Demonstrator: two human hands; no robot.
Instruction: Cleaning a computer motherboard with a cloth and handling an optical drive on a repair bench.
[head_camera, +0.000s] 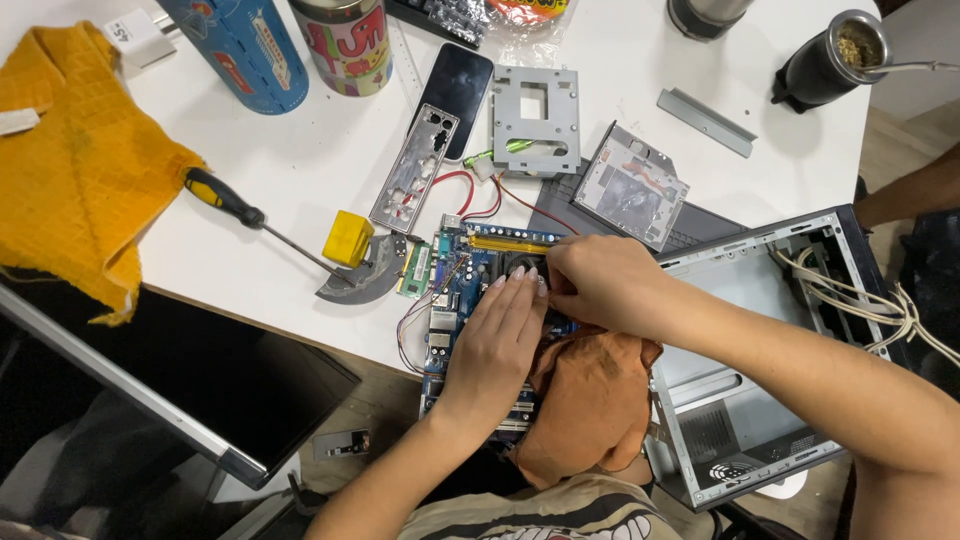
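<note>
1. Blue rectangular computer motherboard (462, 290): laid half on the white table (300, 170), near edge overhanging; the middle and lower part are hidden under both hands and a cloth, so only the left strip with ports and the top edge with a yellow slot are seen.
2. Left hand (497, 345): laid flat on the board, fingers straight and close together, fingertips beside the dark round fan (522, 266); nothing is held.
3. Right hand (600, 283): curled over the board's right half, fingers bent towards the fan; what is pinched, if anything, cannot be told.
4. Rust-orange crumpled cloth (590, 400): seen under the right wrist, covering the board's lower right corner.
5. Open grey metal computer case (760, 360): just right of the board, partly crossed by the right forearm.
6. Yellow-and-black-handled screwdriver (255, 218): well left of the hands, untouched.
</note>
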